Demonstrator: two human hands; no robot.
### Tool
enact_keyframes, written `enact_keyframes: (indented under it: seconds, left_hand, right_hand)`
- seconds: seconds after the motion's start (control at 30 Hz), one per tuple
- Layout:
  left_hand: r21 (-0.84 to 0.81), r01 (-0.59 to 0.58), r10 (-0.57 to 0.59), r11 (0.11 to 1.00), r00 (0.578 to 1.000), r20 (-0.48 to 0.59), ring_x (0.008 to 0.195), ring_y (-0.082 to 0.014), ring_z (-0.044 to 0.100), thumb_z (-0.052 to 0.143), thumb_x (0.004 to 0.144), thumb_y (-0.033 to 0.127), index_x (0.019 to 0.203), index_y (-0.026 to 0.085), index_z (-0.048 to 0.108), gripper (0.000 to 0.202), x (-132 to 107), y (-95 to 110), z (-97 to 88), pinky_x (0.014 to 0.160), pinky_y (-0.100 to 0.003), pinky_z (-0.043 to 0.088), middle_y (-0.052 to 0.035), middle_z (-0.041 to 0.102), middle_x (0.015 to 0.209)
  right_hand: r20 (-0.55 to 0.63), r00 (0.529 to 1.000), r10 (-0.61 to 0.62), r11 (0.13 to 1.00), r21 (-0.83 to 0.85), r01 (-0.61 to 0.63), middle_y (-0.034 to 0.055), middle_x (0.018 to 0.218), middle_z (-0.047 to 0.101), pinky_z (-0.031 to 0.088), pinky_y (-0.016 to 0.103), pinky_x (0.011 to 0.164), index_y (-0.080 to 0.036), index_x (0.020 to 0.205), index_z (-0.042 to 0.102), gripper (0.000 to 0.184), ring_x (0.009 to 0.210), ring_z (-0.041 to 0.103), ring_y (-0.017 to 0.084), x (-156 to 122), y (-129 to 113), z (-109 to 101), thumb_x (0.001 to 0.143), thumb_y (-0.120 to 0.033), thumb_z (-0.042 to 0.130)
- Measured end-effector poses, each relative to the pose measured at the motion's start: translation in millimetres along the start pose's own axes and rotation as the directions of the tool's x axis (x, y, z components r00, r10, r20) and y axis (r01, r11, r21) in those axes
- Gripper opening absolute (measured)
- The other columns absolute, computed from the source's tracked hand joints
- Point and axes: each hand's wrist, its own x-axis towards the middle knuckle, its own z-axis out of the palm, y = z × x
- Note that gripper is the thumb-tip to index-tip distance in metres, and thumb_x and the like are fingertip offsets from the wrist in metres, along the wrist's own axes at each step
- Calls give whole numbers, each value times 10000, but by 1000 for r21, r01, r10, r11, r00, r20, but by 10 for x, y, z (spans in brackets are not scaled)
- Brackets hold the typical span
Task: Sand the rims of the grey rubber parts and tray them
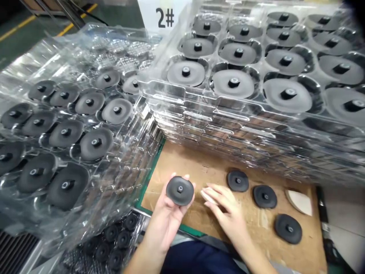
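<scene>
Two bare hands at work over a cardboard sheet (261, 230), the landmark for all places given here, which covers a green-edged desk (191, 230). The left hand (167, 219), above the sheet's left part, supports a round black disc (186, 195) from beneath, its fingers clamped about the rim. The disc is raised off the sheet, with its short central stem directed toward the viewer. The right hand (226, 207), above the middle of the sheet, has its thumb and fingers pinched together on a small white pad (209, 196); pad and held disc are near each other but apart.

Three further discs rest on the sheet's right half, stems upward, in a slanting row: a far disc (238, 180), a middle disc (265, 196) and a near disc (288, 228). A cream wedge-shaped piece (300, 202) lies at the sheet's right margin.

Along the far side of the sheet rises a stack of clear trays (228, 127), whose uppermost tray carries similar discs seated singly in round pockets. To the left of the sheet stands a second stack (124, 177), likewise bearing discs, some of its far pockets unfilled. Below the sheet's near left corner, a lower tray (75, 263) contains more discs. Beyond the sheet, behind both stacks, a white sign (148, 15) reads "2#".
</scene>
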Motion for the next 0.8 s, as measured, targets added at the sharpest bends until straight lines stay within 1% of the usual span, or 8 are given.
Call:
enact_keyframes:
  seconds: [0.13, 0.27, 0.37, 0.43, 0.5, 0.63, 0.73, 0.8]
  left_hand:
    - [13, -39, 40, 999, 999, -33, 1101, -238, 599, 805, 593, 289, 1056, 276, 657, 486, -13, -40, 130, 912, -325, 497, -55, 665, 1175]
    - [2, -22, 22, 1000, 998, -52, 1056, -213, 624, 805, 596, 260, 1034, 298, 665, 462, -92, -130, 208, 873, -281, 518, -24, 677, 1147]
    - [-13, -32, 32, 999, 997, -65, 1054, -192, 624, 827, 553, 259, 1003, 292, 678, 475, -140, -178, 238, 862, -236, 514, -12, 692, 1109]
    - [-20, -34, 32, 999, 997, -66, 1049, -199, 627, 830, 539, 290, 1011, 300, 674, 497, -158, -188, 254, 864, -245, 515, -8, 690, 1113]
    - [-17, -25, 24, 1000, 998, -60, 1038, -217, 632, 825, 535, 321, 1020, 313, 665, 510, -173, -183, 270, 878, -286, 518, -1, 682, 1129]
    - [15, -72, 73, 997, 996, -52, 1042, -197, 625, 837, 506, 290, 997, 296, 666, 520, -210, -169, 304, 871, -254, 511, -1, 683, 1118]
    - [23, -53, 54, 998, 998, -45, 1020, -218, 635, 843, 497, 296, 994, 304, 664, 528, -234, -173, 309, 862, -289, 522, 0, 679, 1120]
    - [32, -56, 58, 998, 997, -50, 1033, -217, 628, 845, 501, 287, 1000, 302, 663, 531, -245, -176, 301, 862, -281, 519, -3, 677, 1124]
  right_hand:
    - [-58, 998, -40, 997, 69, 44, 91, 1141, 625, 513, 370, 848, -234, 1077, 665, 238, 1037, 575, 205, 180, -353, -176, 872, -177, 558]
    - [-95, 985, -142, 989, 36, 146, 96, 1076, 644, 513, 365, 814, -217, 1032, 696, 262, 1000, 558, 213, 165, -641, -207, 836, -106, 561]
    - [-130, 984, -122, 992, -28, 120, 101, 1052, 648, 514, 379, 802, -218, 1025, 697, 262, 971, 561, 218, 103, -672, -225, 828, -99, 571]
    - [-115, 981, -158, 987, -47, 153, 98, 1069, 643, 513, 376, 807, -220, 1038, 691, 275, 991, 550, 221, 68, -668, -246, 816, -94, 588]
    - [-79, 974, -212, 977, -16, 211, 90, 1082, 641, 512, 370, 811, -227, 1026, 694, 269, 1014, 541, 222, 52, -673, -271, 812, -99, 594]
    - [-128, 982, -139, 990, 13, 142, 108, 1053, 644, 498, 385, 826, -198, 1016, 696, 251, 986, 552, 219, 63, -696, -306, 826, -87, 576]
    - [-106, 976, -191, 980, 28, 195, 109, 1070, 639, 501, 363, 822, -188, 1007, 704, 249, 1009, 542, 221, 55, -706, -314, 821, -87, 575]
    - [-112, 975, -190, 980, 39, 196, 102, 1058, 647, 503, 361, 823, -197, 1011, 704, 250, 997, 551, 216, 43, -712, -317, 826, -93, 571]
